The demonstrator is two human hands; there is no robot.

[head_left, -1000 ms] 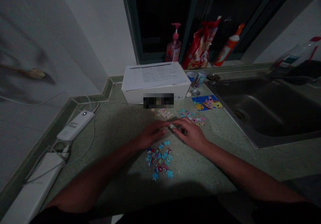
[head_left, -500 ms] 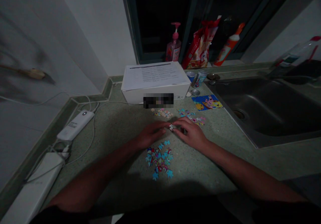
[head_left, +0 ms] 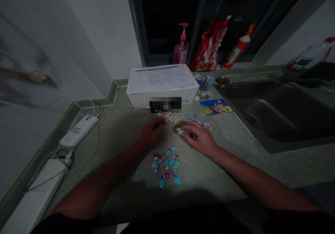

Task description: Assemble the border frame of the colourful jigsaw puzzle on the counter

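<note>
My right hand [head_left: 200, 136] pinches a pale jigsaw piece [head_left: 179, 131] between thumb and fingertips, just above the counter. My left hand [head_left: 153, 131] has its fingers curled together beside a pile of pale jigsaw pieces [head_left: 171, 117]; whether a piece is between them I cannot make out. Behind my right hand lie a bluish pile of pieces [head_left: 193, 117] and some pinkish pieces [head_left: 208, 125]. Closer to my body, a larger heap of blue and mixed-colour pieces [head_left: 167, 164] spreads between my forearms.
A white box [head_left: 162, 83] with a printed sheet on top stands at the back, a phone [head_left: 157, 109] before it. Right of it are cans [head_left: 208, 82], a cartoon picture card [head_left: 216, 107] and a sink [head_left: 261, 139]. A power bank [head_left: 79, 130] and cables lie left.
My left hand has drawn away from the piece in my right hand, moving left and slightly back toward the pale pile. My right hand has barely moved and still holds its piece.
</note>
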